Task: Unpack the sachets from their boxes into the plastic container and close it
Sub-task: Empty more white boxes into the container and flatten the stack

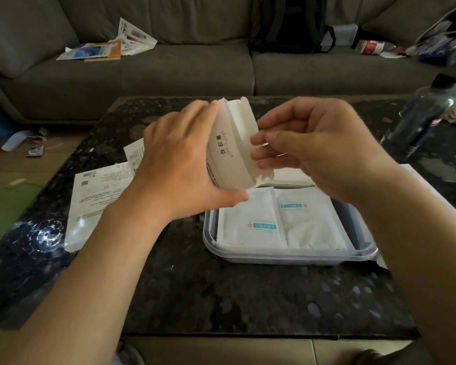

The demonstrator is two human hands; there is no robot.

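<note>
I am gripping the white box (229, 154) in my left hand (177, 164), fingers curled over its far end and thumb under its near end. I am holding it in the air just above the far-left corner of the plastic container (287, 256), so whatever slides out should land inside. My right hand (313, 148) is meeting it from the right, its bent fingertips (263, 139) pinching the loose flap to hold the mouth open; I cannot tell whether a sachet is coming out. The box's long axis is running far to near, tilted, with the opened side facing right. Two sachets (250, 222) are lying flat side by side in the container on the dark table (221, 293), lengthwise far to near.
</note>
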